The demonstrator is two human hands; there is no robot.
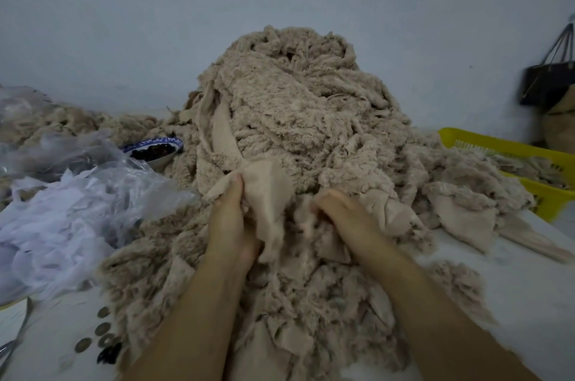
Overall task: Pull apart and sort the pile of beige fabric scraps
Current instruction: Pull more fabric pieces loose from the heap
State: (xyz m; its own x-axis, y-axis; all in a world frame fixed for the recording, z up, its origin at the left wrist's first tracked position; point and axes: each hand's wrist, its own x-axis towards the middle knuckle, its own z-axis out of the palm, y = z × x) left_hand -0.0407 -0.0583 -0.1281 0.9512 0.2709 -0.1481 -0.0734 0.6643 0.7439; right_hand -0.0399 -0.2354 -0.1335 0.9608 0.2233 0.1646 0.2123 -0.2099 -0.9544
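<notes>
Both hands (left (pixel 231 219), right (pixel 343 212)) gripping scraps, beige pile (pixel 298 107)

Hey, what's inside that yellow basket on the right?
The yellow basket holds beige scraps. The pile spills over its left end, hiding the bottom and anything beneath.

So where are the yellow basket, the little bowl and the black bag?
yellow basket (pixel 497 143): head view, far rim.
bowl (pixel 148 143): head view, blue patterned rim.
black bag (pixel 541 85): head view, dark front.
</notes>
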